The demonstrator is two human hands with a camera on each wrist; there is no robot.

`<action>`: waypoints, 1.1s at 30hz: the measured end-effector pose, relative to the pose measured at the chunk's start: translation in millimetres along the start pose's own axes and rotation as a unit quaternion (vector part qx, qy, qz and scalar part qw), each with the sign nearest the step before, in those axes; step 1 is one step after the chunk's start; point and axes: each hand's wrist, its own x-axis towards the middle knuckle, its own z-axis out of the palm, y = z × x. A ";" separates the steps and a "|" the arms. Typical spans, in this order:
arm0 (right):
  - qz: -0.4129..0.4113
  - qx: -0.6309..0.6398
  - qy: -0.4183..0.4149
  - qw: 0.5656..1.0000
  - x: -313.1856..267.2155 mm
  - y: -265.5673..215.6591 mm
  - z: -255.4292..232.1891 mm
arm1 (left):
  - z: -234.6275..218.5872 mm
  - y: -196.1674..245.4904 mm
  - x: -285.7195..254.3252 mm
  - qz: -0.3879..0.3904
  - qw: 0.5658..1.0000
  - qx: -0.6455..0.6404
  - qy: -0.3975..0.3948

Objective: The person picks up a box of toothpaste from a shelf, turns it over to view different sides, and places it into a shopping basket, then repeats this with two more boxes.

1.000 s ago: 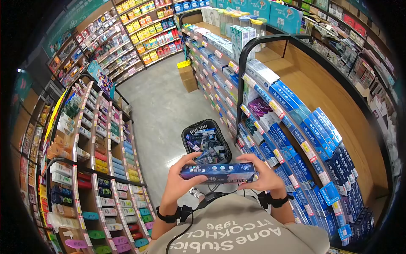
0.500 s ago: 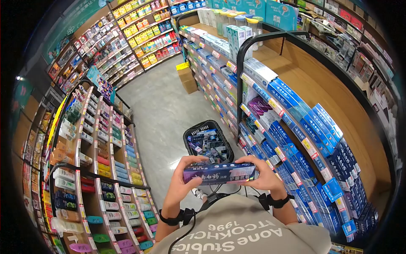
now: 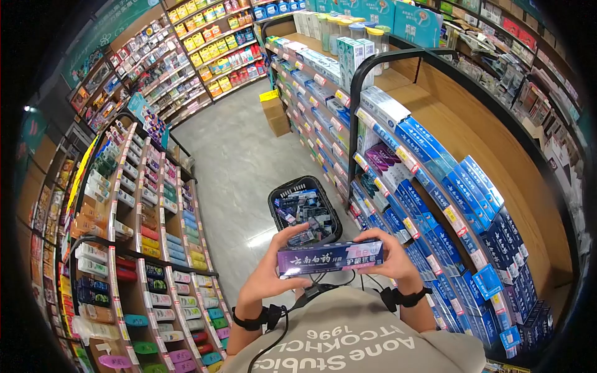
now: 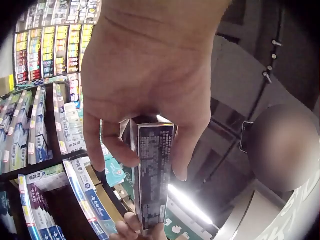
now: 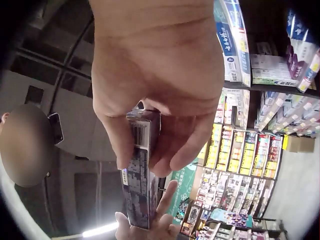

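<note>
Both hands hold a long purple and dark-blue toothpaste box [image 3: 333,258] level in front of the shirt. Large white lettering on its wide face shows in the head view. My left hand [image 3: 264,276] has the left end, its thumb low along the near edge and fingers behind. At the opposite end, my right hand [image 3: 395,264] grips the box between thumb and fingers. The left wrist view shows the box's dark printed side [image 4: 154,175] between fingers and thumb. Seen from the right wrist, the right hand [image 5: 160,75] pinches the end with the barcode.
On the floor beyond the hands stands a black basket [image 3: 272,208] with several boxes inside. Shelves of blue toothpaste boxes [image 3: 429,239] rise close on the right. Bottle shelves [image 3: 149,248] line the left. A cardboard carton [image 3: 274,117] sits farther down the aisle.
The box has been turned in the hands, so its wide lettered face now shows instead of the narrower printed sides. It has shifted slightly right, and the left thumb has moved lower.
</note>
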 end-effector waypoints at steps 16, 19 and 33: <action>0.012 0.000 -0.005 1.000 7.9 -0.2 2.9 | -2.0 12.7 -0.3 -0.026 1.000 0.001 0.018; 0.018 0.010 -0.003 1.000 7.4 0.2 2.7 | -2.8 12.4 0.7 -0.023 1.000 0.009 0.014; -0.036 -0.028 0.010 0.999 4.7 6.6 -2.0 | -1.8 7.9 2.2 -0.045 0.999 0.005 0.007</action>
